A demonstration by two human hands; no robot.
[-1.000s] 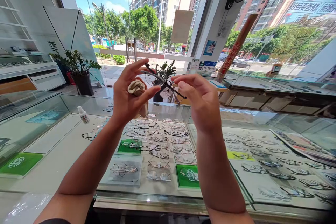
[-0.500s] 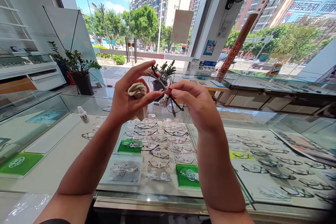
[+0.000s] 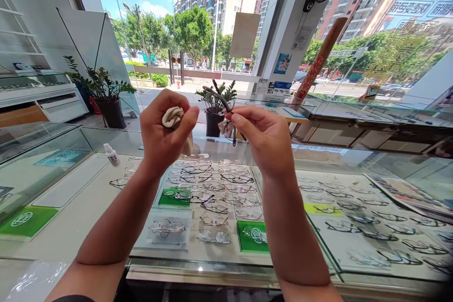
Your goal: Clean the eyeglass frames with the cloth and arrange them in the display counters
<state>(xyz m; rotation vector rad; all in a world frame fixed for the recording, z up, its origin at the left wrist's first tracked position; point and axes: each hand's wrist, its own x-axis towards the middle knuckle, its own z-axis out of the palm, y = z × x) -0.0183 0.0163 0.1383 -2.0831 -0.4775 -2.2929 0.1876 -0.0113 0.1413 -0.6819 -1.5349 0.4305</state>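
Observation:
Both of my hands are raised above a glass display counter (image 3: 85, 207). My left hand (image 3: 164, 132) is closed around a crumpled beige cloth (image 3: 172, 116), with thumb and fingers pinched on it. My right hand (image 3: 264, 139) pinches a pair of thin black-framed glasses (image 3: 226, 113) by the frame near one lens, its temples sticking up and to the left. The two hands are a short gap apart, and the left hand does not touch the glasses.
Under the counter glass lie several rows of eyeglass frames (image 3: 212, 188) on trays with green cards (image 3: 253, 237). A small white dropper bottle (image 3: 112, 155) stands on the counter at left. Potted plants (image 3: 106, 89) and large windows are behind.
My left hand let go of the glasses and drew back to the left, closing on the cloth. My right hand keeps the glasses, which have turned so that they hang more upright.

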